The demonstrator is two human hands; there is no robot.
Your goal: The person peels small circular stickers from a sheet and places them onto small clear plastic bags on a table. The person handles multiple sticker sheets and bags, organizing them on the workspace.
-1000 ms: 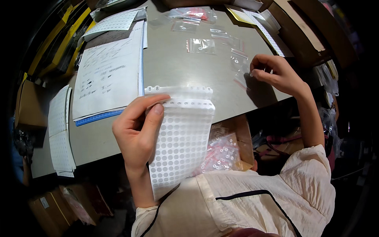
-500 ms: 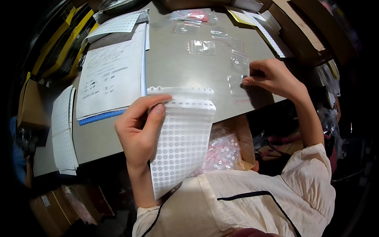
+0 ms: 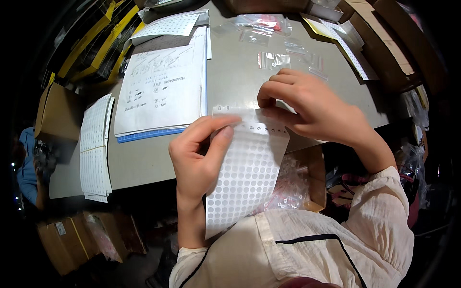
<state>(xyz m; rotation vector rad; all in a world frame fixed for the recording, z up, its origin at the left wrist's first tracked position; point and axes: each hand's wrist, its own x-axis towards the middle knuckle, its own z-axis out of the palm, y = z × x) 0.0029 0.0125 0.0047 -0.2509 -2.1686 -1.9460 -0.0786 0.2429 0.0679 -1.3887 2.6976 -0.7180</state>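
Observation:
A long white sheet of round labels (image 3: 245, 185) hangs from my left hand (image 3: 197, 158), pinched near its upper edge between thumb and bent fingers. Its lower end curls against my shirt. Small printed marks run along the folded-back top strip. My right hand (image 3: 307, 108) reaches over the upper right of that strip, its thumb and fingertips drawn together. Whatever they pinch, if anything, is hidden or too small to name. Beyond the right hand lie small clear zip bags, one (image 3: 274, 61) with a little white ring in it.
Handwritten papers (image 3: 158, 91) lie on a blue board at the left of the table. A banded stack of label sheets (image 3: 95, 149) sits further left. Below the table edge, a cardboard box (image 3: 314, 180) holds bagged small parts. Boxes (image 3: 384, 43) line the far right.
My right hand has left a clear bag on the right side of the table and come to the sheet's top strip. The left hand keeps holding the sheet. The view has shifted.

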